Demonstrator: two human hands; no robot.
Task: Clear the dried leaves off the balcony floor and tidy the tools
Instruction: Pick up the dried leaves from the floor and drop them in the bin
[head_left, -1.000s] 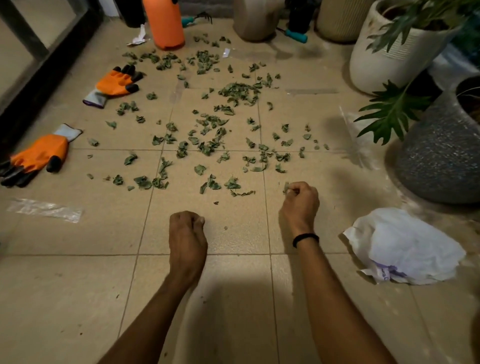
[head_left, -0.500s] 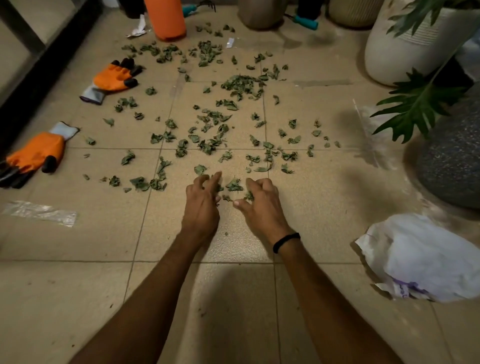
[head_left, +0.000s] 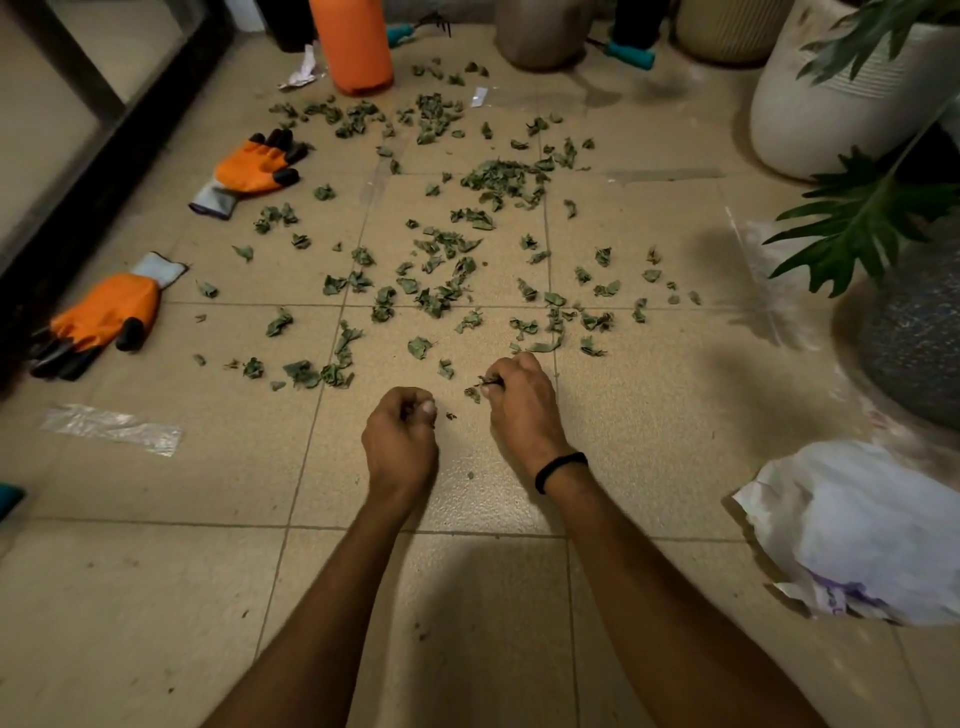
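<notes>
1. Across the floor (head_left: 156, 571) ahead of both hands, dried leaves (head_left: 501, 179) lie scattered, thickest in a small heap toward the far side.
2. Right hand (head_left: 522, 405): grip clamped on a few leaves, pinched at the fingertips low over the tiles; crumbs lie beside it.
3. Left hand (head_left: 400, 447), just beside it: grip curled together in a fist; whether it holds any leaves I cannot tell.
4. One orange glove (head_left: 252, 166) lies left of the leaves, a second glove (head_left: 106, 312) nearer the left edge, well apart.
5. A teal-handled tool (head_left: 631, 54) lies at the far edge; a white bag (head_left: 862, 525) sits on the right.
</notes>
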